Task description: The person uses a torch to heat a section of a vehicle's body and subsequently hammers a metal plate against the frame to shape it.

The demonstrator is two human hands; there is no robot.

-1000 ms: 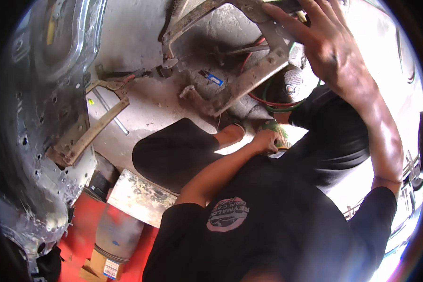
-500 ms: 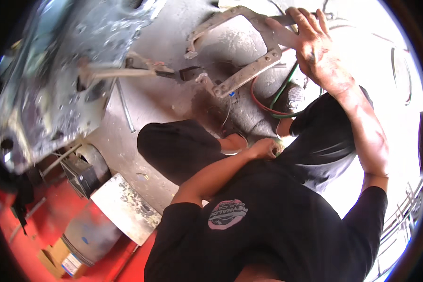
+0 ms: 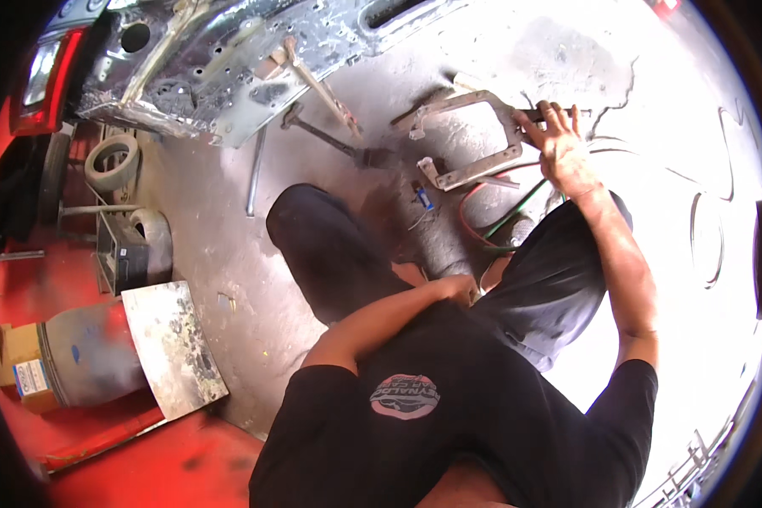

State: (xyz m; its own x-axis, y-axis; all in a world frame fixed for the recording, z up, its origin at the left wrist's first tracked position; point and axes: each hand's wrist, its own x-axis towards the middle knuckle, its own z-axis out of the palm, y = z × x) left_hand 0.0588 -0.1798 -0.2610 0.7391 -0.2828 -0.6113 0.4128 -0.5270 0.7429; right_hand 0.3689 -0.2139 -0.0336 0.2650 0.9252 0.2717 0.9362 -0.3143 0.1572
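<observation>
A large, worn metal C-clamp (image 3: 481,172) extends over the floor ahead of my knees, its open jaws facing left. My right hand (image 3: 565,159) reaches out to its handle end, fingers curled over the bar and thumb against the frame. Down in my lap, my left hand (image 3: 461,290) is curled closed; whatever it holds, if anything, is hidden. Left of the clamp is a wooden-handled tool (image 3: 323,87) whose upper end overlaps the bare metal vehicle body (image 3: 229,72). Below it lies a dark long-handled tool (image 3: 323,138) with a blocky end.
Red and green hoses (image 3: 468,222) curve by my right knee. A small blue item (image 3: 424,200) lies near the clamp. A metal rod (image 3: 256,172) stretches along the floor at left. Farther left are a tyre (image 3: 112,161), a blotched panel (image 3: 178,347) and a drum (image 3: 93,356).
The view has shifted, showing more floor and the vehicle body higher up. The clamp appears smaller and farther off, with my right hand still at its handle. My left hand stays in my lap.
</observation>
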